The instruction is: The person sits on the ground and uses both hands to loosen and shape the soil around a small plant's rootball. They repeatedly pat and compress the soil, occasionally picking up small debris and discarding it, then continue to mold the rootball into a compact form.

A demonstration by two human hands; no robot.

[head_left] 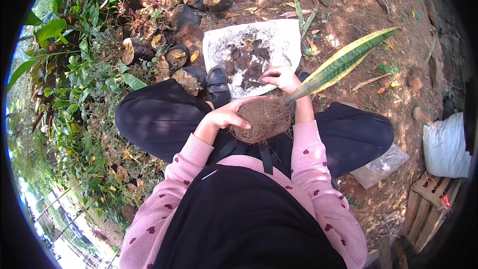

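Observation:
My left hand (pixel 228 114) is wrapped round the left side of a ball of brown coconut fibre (pixel 264 119) resting over my lap, its thumb on top. From the ball's right side a snake plant leaf (pixel 338 65), green with yellow edges, slants up to the right. My right hand (pixel 283 78) is beyond the ball, beside the leaf's base, with its wrist partly behind the leaf. Its fingers are drawn together above the near edge of a white sack sheet (pixel 286 35); whatever they hold is too small to tell. Dark soil (pixel 244 62) lies in clumps on the sheet.
Black plant bags (pixel 177 56) and dense plants line the left side. Loose snake plant leaves (pixel 306 20) lie past the sheet. To the right are a clear plastic bag (pixel 381 167), a white sack (pixel 446 147) and a wooden crate (pixel 429 209). My shoe (pixel 217 84) touches the sheet's near edge.

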